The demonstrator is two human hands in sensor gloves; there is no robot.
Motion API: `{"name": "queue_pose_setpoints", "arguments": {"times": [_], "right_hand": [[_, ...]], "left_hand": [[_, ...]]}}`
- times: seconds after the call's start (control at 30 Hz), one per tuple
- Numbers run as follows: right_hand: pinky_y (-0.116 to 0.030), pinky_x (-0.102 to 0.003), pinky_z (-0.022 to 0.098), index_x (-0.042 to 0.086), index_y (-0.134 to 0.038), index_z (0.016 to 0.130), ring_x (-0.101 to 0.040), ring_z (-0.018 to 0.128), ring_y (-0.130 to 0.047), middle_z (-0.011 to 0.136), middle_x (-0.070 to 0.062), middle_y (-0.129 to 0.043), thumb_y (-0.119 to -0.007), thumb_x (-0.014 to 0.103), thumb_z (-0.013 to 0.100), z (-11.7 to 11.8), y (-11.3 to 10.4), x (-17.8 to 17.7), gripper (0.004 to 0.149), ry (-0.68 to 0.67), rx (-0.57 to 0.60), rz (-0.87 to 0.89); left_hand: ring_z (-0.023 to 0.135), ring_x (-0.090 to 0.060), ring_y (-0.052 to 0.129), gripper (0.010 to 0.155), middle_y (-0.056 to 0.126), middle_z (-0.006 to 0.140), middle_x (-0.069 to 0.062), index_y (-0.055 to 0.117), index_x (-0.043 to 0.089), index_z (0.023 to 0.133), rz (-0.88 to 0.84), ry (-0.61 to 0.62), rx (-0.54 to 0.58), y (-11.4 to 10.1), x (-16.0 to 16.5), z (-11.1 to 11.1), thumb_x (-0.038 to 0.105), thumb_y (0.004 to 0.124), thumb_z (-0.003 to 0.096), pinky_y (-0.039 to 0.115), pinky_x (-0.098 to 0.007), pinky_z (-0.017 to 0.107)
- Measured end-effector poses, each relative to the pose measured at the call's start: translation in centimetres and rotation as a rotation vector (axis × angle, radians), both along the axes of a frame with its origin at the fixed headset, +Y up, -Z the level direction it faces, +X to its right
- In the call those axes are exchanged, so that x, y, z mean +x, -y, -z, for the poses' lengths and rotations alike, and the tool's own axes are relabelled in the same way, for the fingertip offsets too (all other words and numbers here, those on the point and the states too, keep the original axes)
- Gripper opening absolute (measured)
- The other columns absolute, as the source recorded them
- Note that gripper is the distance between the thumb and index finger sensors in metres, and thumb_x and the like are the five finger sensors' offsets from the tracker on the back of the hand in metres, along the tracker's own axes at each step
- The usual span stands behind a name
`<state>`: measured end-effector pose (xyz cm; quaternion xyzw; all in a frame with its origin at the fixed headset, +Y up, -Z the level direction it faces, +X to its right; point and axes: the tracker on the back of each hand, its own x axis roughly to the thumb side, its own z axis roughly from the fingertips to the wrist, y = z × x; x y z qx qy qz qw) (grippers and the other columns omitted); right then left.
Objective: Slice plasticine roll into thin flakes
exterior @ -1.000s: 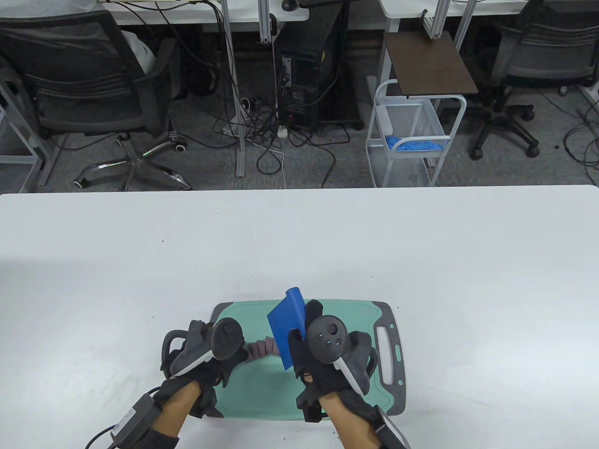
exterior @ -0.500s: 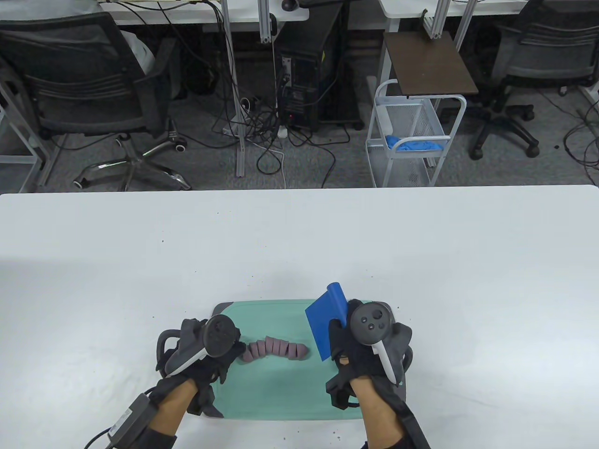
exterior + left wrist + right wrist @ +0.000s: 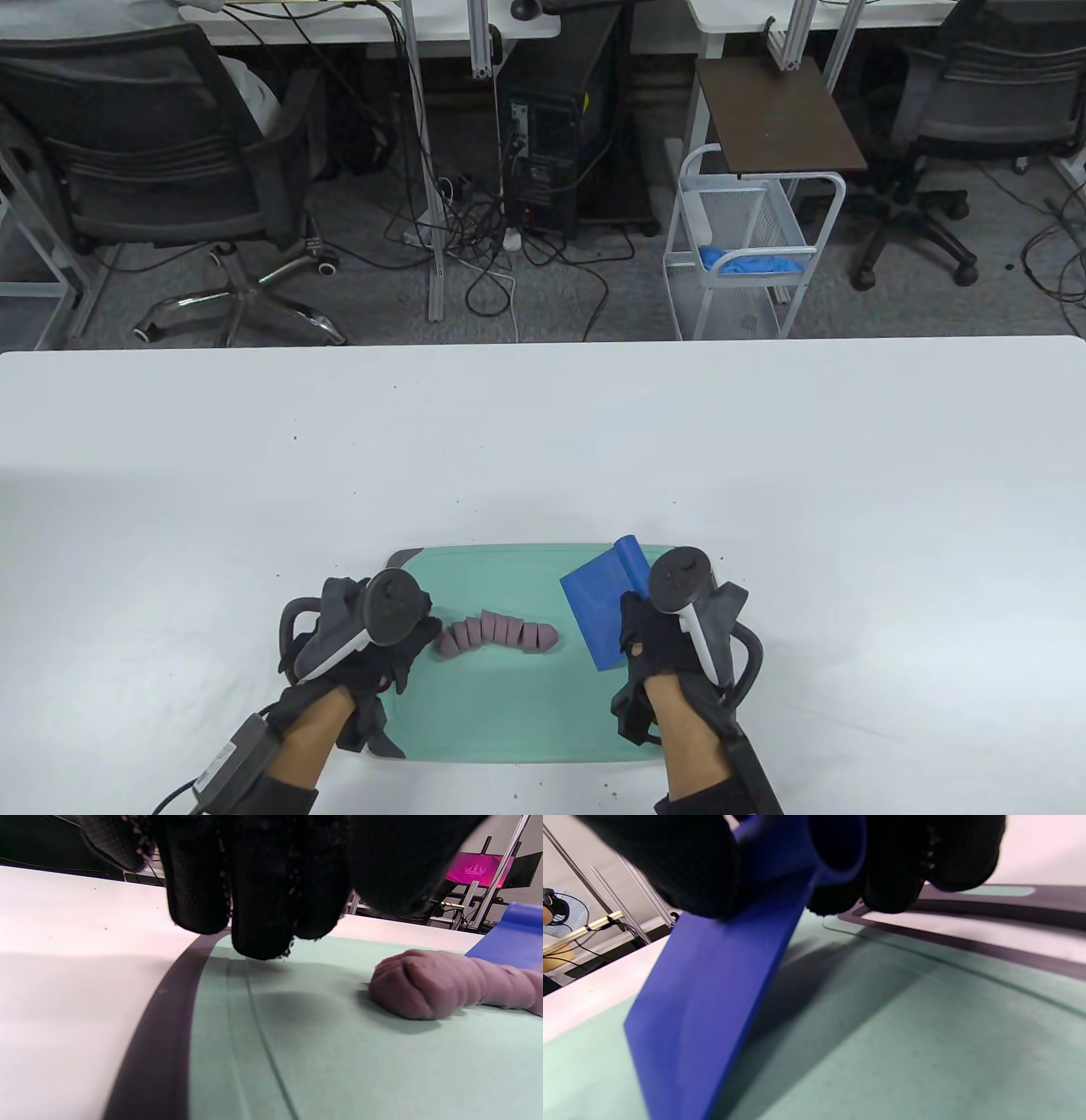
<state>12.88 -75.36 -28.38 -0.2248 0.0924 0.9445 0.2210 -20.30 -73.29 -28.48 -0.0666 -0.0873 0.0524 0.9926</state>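
Holding the blue plastic scraper (image 3: 604, 613) by its rolled handle edge, the right hand (image 3: 670, 649) has its fingers curled closed around that grip; the blade slants down toward the teal cutting board (image 3: 501, 713) at the board's right side. In the right wrist view the blade's lower edge runs out of the picture, so contact with the board cannot be judged.

The purple plasticine roll (image 3: 496, 637) lies near the middle of the board, between the two hands. Most of its length is already divided into a leaning row of slices that press against one another. In the left wrist view the near end (image 3: 407, 984) looks like a thicker, uncut stub.

The left hand (image 3: 373, 645) hangs over the board's left end, just beside that stub. Its fingertips (image 3: 258, 925) point down at the board with nothing between them; whether they touch the surface cannot be told.

Judgement: cutting is nearly or fully complete, with the scraper parked well clear of the row.

Notes for doing this step well:
- If the stub needs further cuts, steady it lightly with the left fingertips; soft plasticine deforms under pressure.
- Bring the blade down vertically, square to the roll's axis, with short advances for thin flakes.
- Lift straight up so that slices do not stick and drag.
- Risk: neighbouring slices fusing if pushed together.
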Motion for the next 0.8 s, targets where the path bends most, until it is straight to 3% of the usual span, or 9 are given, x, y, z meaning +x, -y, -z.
{"name": "queue_pose_setpoints", "arguments": {"times": [0.17, 0.53, 0.8], "right_hand": [[-0.063, -0.063, 0.062, 0.006, -0.065, 0.099, -0.050, 0.084, -0.069, 0.086, -0.020, -0.075, -0.082, 0.040, 0.044, 0.1, 0.7, 0.4, 0.067, 0.009, -0.079, -0.018], [-0.062, -0.063, 0.062, 0.008, -0.061, 0.102, -0.049, 0.085, -0.068, 0.089, -0.020, -0.073, -0.081, 0.038, 0.045, 0.1, 0.6, 0.4, 0.068, -0.006, -0.090, -0.033], [-0.059, -0.065, 0.063, 0.010, -0.059, 0.103, -0.052, 0.090, -0.062, 0.096, -0.022, -0.067, -0.082, 0.040, 0.044, -0.5, -1.8, 0.9, 0.071, -0.059, 0.007, 0.018]], "left_hand": [[0.085, -0.034, 0.097, 0.053, 0.107, 0.075, 0.004, 0.095, 0.029, 0.077, 0.000, -0.006, -0.003, -0.1, -0.1, 0.0, 0.056, 0.084, 0.0333, 0.069, -0.059, 0.069], [0.086, -0.034, 0.097, 0.053, 0.106, 0.076, 0.003, 0.095, 0.029, 0.077, 0.007, -0.008, -0.005, -0.2, -0.2, 0.0, 0.056, 0.084, 0.0334, 0.069, -0.059, 0.069], [0.089, -0.035, 0.094, 0.057, 0.103, 0.082, 0.002, 0.091, 0.029, 0.082, -0.022, -0.008, 0.032, -1.3, -0.8, -0.7, 0.057, 0.082, 0.0338, 0.069, -0.059, 0.069]]}}
